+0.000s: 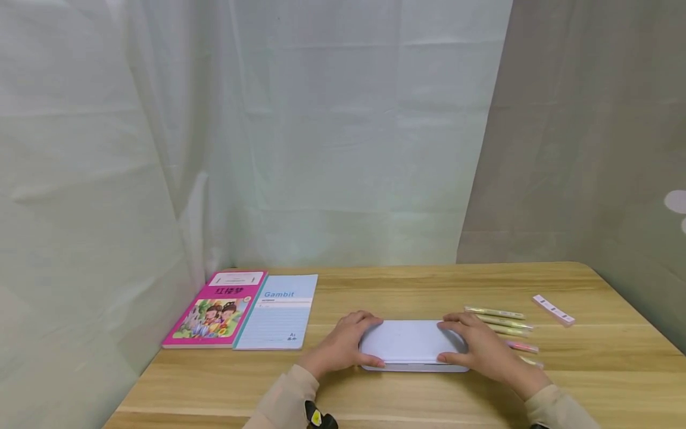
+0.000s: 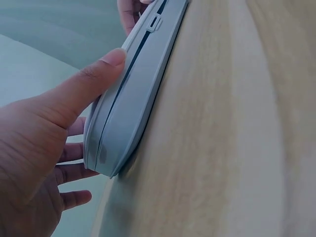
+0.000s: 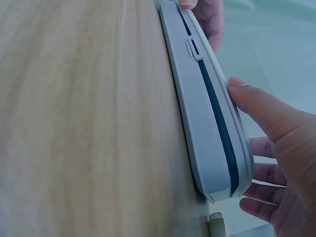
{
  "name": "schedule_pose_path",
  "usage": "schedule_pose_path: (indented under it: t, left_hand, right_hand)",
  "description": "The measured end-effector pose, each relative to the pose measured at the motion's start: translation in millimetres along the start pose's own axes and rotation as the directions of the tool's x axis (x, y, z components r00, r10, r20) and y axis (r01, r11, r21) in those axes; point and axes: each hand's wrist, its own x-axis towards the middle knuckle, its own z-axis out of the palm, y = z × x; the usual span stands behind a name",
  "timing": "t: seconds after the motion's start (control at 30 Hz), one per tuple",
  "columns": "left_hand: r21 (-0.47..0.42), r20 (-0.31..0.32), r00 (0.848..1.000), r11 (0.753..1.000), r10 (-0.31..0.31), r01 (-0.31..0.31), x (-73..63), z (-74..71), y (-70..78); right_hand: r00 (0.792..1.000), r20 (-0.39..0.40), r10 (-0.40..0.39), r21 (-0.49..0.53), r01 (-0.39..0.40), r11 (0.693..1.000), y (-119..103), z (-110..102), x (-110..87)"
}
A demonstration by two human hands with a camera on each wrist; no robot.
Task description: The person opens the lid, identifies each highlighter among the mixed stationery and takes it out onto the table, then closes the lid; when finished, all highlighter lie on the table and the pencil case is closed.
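A flat white pencil case [image 1: 412, 342] with rounded corners lies on the table between my two hands. My left hand [image 1: 348, 342] grips its left end, the thumb on the front edge of the lid and the fingers round the far side. At the right end my right hand [image 1: 477, 345] holds the lid in the same way. Both wrist views show a dark gap between lid and base, wider towards the right end in the right wrist view. A small latch [image 3: 195, 48] sits at the middle of the front side.
Several pens [image 1: 504, 322] lie just right of the case, partly behind my right hand. Farther right is a narrow pink-and-white strip-shaped box [image 1: 554, 310]. A pink picture-covered book [image 1: 217, 310] and a light-blue notebook [image 1: 277, 313] lie side by side at the left.
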Motion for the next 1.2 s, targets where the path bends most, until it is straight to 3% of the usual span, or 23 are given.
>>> schedule_pose_path:
  t: [0.17, 0.4, 0.8, 1.2]
  left_hand:
    - [0.004, -0.012, 1.0, 1.0, 0.014, -0.014, -0.4, 2.1, 0.9]
    - [-0.013, -0.018, 0.999, 0.999, 0.038, -0.038, 0.9, 3.5, 3.0]
    - [-0.036, 0.005, 1.0, 0.999, 0.003, -0.003, 1.0, 3.3, 2.9]
    - [-0.035, 0.016, 1.0, 0.999, -0.015, 0.016, -2.7, 1.5, 2.4]
  right_hand:
    - [1.0, -0.008, -0.013, -0.027, 0.013, 1.0, 1.5, -0.3, -2.3]
    - [1.0, 0.004, 0.031, -0.001, -0.031, 1.0, 2.4, -0.3, -8.3]
    - [0.999, -0.031, 0.008, -0.005, -0.008, 1.0, 3.0, 2.5, -7.2]
    - [0.999, -0.044, -0.006, 0.06, 0.008, 0.998, 1.5, 7.2, -5.2]
